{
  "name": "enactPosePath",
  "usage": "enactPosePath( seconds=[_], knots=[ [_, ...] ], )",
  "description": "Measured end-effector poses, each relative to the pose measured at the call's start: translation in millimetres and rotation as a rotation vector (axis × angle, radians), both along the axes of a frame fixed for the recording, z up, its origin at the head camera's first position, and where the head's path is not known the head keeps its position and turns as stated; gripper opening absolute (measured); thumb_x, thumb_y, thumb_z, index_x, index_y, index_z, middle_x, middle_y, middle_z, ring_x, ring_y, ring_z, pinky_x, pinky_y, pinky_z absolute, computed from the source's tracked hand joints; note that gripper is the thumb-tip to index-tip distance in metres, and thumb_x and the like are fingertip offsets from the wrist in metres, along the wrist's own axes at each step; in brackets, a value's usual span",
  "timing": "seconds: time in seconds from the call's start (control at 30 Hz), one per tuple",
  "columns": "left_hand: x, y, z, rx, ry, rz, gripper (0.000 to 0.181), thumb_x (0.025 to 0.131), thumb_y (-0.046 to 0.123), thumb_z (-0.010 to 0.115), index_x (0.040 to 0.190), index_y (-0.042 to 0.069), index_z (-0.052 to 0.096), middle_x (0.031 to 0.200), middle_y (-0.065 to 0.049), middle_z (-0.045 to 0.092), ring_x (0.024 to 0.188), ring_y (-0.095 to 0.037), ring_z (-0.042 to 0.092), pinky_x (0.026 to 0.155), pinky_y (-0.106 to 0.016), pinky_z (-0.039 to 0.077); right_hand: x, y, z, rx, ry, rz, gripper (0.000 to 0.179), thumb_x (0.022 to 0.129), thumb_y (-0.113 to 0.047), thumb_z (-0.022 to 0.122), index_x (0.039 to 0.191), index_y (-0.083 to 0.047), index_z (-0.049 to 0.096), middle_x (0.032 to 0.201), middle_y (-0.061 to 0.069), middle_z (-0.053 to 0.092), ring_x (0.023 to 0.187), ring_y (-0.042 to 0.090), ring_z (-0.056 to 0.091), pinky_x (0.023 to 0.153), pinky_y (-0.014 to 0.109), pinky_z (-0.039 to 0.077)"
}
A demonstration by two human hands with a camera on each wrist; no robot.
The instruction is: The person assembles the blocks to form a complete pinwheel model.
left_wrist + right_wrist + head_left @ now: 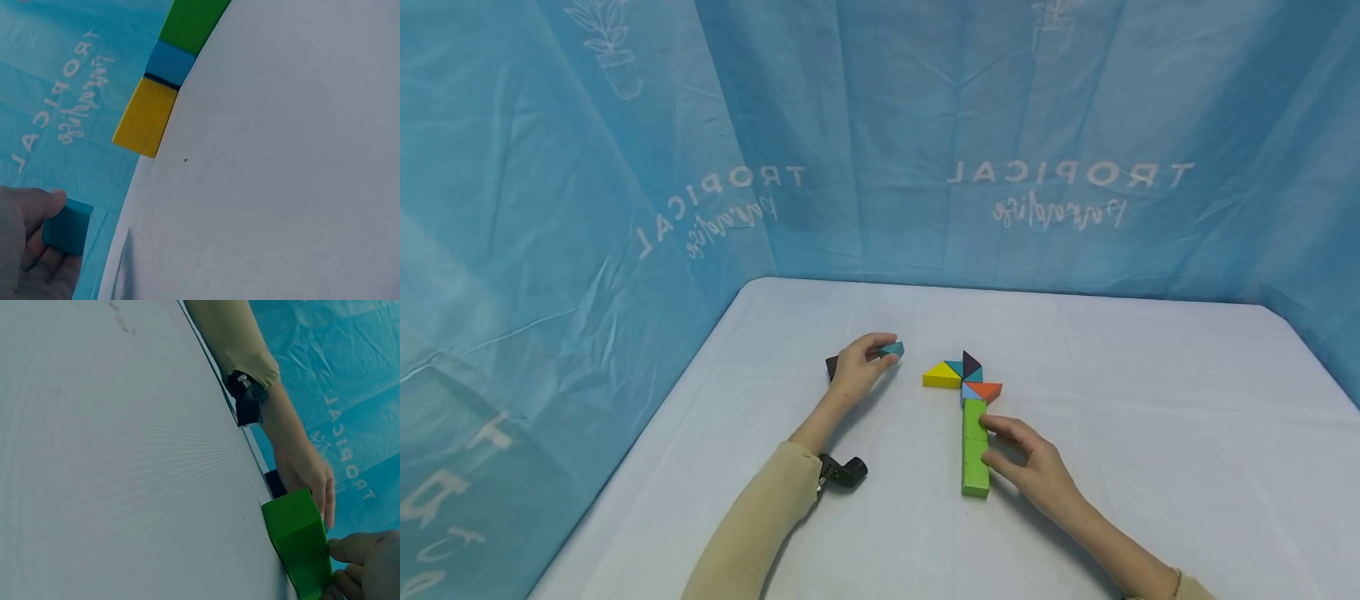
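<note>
My left hand (859, 367) pinches a teal triangular block (892, 350) between thumb and fingers, raised above the table; in the left wrist view the teal block (69, 227) shows a flat square face. Two green blocks (975, 458) lie end to end in a column. Against their right side rest the thumb and a fingertip of my right hand (1037, 471), not wrapped around them. Above the column, triangular blocks fan out: yellow (943, 376), dark purple (970, 367), orange (987, 389), light blue (968, 392), with teal pieces (975, 375) among them.
A dark block (831, 367) lies on the white table (1112, 417) just behind my left hand, partly hidden by it. A black wrist camera (846, 472) sits at my left cuff. Blue printed curtains (887, 108) hang along the back and left table edges.
</note>
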State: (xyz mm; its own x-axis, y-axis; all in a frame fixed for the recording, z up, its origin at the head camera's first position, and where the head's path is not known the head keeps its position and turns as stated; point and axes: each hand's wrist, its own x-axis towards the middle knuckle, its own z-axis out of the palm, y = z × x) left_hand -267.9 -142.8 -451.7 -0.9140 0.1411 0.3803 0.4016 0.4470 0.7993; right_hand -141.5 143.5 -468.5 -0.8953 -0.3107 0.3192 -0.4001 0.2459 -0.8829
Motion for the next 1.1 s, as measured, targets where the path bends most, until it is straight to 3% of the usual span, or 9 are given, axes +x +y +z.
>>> enactPosePath(
  seconds=[0.23,0.37,0.53,0.77,0.97,1.1],
  knots=[
    [18.5,4.4,5.7,-0.014,-0.039,-0.05,0.031,0.086,0.01,0.07,0.115,0.003,0.064,0.113,-0.005,0.063,0.101,-0.016,0.06,0.09,-0.025,0.049,-0.2,1,-1.9,0.007,-0.034,-0.008,0.044,0.085,-0.012,0.071,0.126,-0.007,0.057,0.128,0.005,0.056,0.12,0.023,0.051,0.098,0.03,0.042],
    [28.9,9.2,6.5,-0.028,-0.027,-0.106,0.031,0.086,0.009,0.07,0.115,0.004,0.064,0.113,-0.006,0.063,0.102,-0.018,0.061,0.089,-0.026,0.049,-0.6,1,-3.2,0.016,-0.037,-0.016,0.044,0.085,-0.014,0.071,0.126,-0.008,0.057,0.128,0.004,0.056,0.12,0.021,0.051,0.098,0.029,0.042],
    [39.0,11.7,-0.5,-0.064,-0.003,-0.172,0.03,0.084,0.006,0.071,0.113,-0.001,0.064,0.11,-0.009,0.064,0.101,-0.022,0.062,0.087,-0.025,0.05,-1.4,1,-3.9,0.022,-0.023,-0.008,0.044,0.085,-0.014,0.071,0.127,-0.008,0.057,0.128,0.004,0.056,0.12,0.021,0.05,0.098,0.028,0.042],
    [42.8,9.2,-12.3,-0.126,-0.004,-0.162,0.03,0.082,0.009,0.073,0.111,0.004,0.067,0.107,-0.005,0.066,0.097,-0.016,0.062,0.083,-0.023,0.051,-2.1,1,-3.4,0.019,0.005,-0.007,0.043,0.086,-0.012,0.07,0.126,-0.007,0.057,0.127,0.005,0.057,0.119,0.023,0.051,0.097,0.029,0.042],
    [42.1,7.3,-14.6,-0.118,-0.022,-0.143,0.025,0.087,0.015,0.07,0.109,0.003,0.068,0.106,-0.005,0.067,0.091,-0.015,0.064,0.078,-0.022,0.052,-1.2,1,-1.9,0.01,-0.007,0.0,0.043,0.086,-0.013,0.07,0.126,-0.007,0.057,0.128,0.005,0.056,0.12,0.023,0.051,0.098,0.029,0.042],
    [41.4,7.2,-14.9,-0.112,-0.028,-0.134,0.028,0.087,0.016,0.069,0.112,0.002,0.067,0.109,-0.006,0.066,0.097,-0.017,0.063,0.082,-0.024,0.052,-0.9,1,-1.2,0.01,0.002,0.006,0.043,0.086,-0.012,0.07,0.126,-0.006,0.057,0.128,0.007,0.056,0.12,0.024,0.051,0.098,0.029,0.042]
  ],
)
